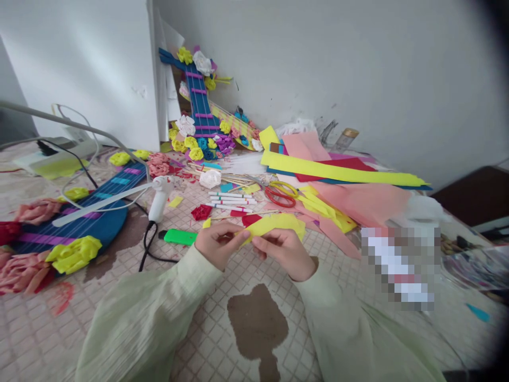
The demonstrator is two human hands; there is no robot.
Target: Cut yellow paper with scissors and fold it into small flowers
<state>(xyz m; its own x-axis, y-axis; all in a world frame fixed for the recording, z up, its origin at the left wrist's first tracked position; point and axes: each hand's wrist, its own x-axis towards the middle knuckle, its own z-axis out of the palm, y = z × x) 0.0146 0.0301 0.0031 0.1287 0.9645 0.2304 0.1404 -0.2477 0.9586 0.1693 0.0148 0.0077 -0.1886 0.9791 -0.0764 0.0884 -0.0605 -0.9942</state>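
Observation:
Between my two hands runs a strip of yellow crepe paper [278,223], its broad end fanning out behind my right hand. My left hand [218,243] pinches one end between thumb and fingers. Close beside it, my right hand [283,250] also pinches the strip, thumb near the lower edge. A green box cutter [180,236] lies just left of my left hand. Past my fingers are a red paper flower [201,212] and several white markers [233,199].
On the left, a white glue gun [158,204] with a black cord stands by a blue cardboard guitar [115,201] with paper flowers. Another decorated guitar [199,101] leans at the back. Red-handled scissors [280,195] and long yellow paper [342,171] lie on the right.

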